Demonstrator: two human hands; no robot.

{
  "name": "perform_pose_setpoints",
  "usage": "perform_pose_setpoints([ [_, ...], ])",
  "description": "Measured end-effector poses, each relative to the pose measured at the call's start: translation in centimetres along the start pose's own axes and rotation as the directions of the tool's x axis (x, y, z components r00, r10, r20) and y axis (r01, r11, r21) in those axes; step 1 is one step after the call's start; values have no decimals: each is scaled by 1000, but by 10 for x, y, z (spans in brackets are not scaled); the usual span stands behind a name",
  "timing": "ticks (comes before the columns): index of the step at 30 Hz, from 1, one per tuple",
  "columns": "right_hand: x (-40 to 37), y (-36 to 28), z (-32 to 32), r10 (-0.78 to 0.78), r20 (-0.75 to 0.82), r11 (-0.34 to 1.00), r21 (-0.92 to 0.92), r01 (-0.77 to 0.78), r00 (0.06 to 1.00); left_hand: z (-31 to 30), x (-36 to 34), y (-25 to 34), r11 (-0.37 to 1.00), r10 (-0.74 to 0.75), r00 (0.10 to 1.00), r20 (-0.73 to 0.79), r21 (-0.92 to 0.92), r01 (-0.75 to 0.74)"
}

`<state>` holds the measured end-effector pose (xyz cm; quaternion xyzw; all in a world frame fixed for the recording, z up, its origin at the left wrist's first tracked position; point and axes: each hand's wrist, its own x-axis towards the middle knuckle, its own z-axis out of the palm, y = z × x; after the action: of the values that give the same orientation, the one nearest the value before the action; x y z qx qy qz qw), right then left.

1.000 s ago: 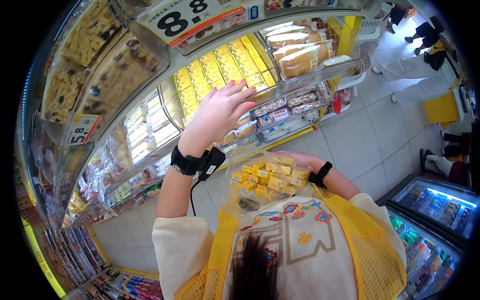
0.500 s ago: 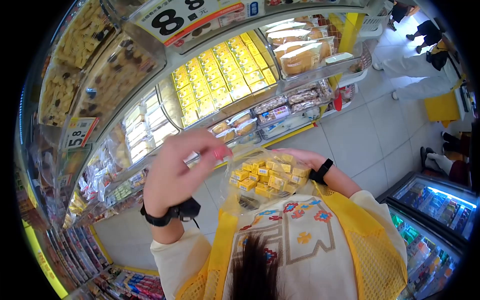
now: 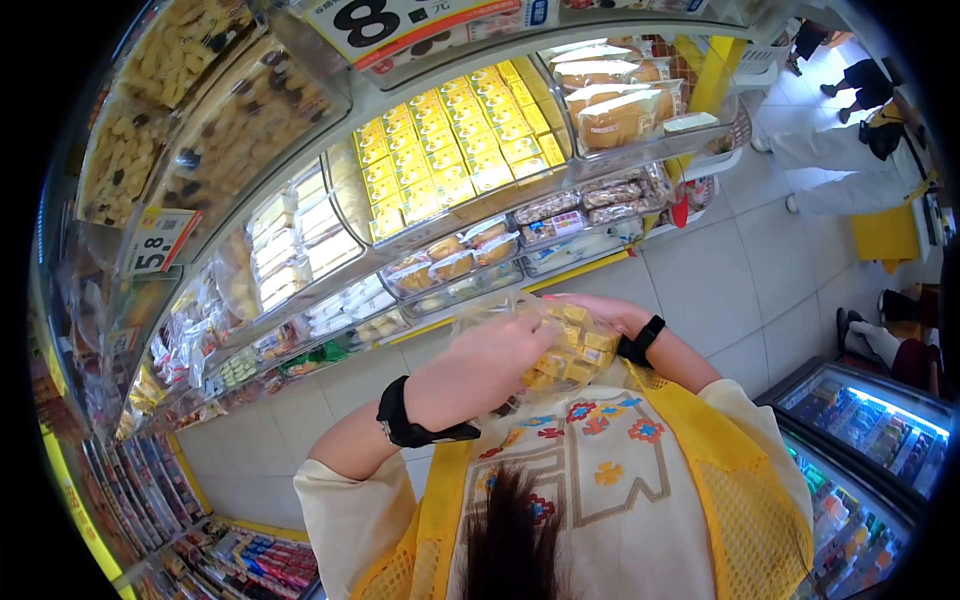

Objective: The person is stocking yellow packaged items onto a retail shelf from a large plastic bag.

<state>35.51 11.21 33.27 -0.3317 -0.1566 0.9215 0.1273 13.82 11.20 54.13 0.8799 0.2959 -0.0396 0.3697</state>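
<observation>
Tiled floor (image 3: 722,272), curved snack shelves (image 3: 440,165), freezer (image 3: 872,425), sweets bag (image 3: 575,345)

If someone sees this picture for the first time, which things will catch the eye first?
Most striking is the clear bag of small yellow packets, held before the chest between the left hand and the right hand. Above it, rows of yellow packets fill a bright shelf bin, under a price sign with large black digits at the top edge.

- A self-service shop; big price signs (image 3: 430,25) sit above curved clear bins (image 3: 450,140) of wrapped snacks;
- glass-topped freezers (image 3: 870,430) stand across the tiled aisle (image 3: 720,280); other people (image 3: 850,160) are nearby.
</observation>
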Motion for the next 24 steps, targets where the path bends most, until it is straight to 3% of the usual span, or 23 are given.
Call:
perform_pose_setpoints([
  [3, -4, -1, 3, -15, -50, 999, -41, 13, 999, 10, 5, -5, 996, 69, 997, -30, 62, -67],
  [6, -4, -1, 3, -30, -40, 999, 34, 31, 999, 9, 9, -3, 992, -6, 994, 110, 129, -9],
  [11, -6, 0, 0, -33, -32, 998, 58, 35, 999, 6, 7, 3, 980, 91, 996, 21, 177, -93],
  [21, -2, 1, -1, -38, -34, 998, 41, 39, 999, 10, 11, -3, 983, 68, 997, 32, 171, -72],
  [24, -4, 0, 1, -8, -39, 999, 40, 9, 999, 5, 10, -4, 984, 79, 992, 100, 153, -94],
])
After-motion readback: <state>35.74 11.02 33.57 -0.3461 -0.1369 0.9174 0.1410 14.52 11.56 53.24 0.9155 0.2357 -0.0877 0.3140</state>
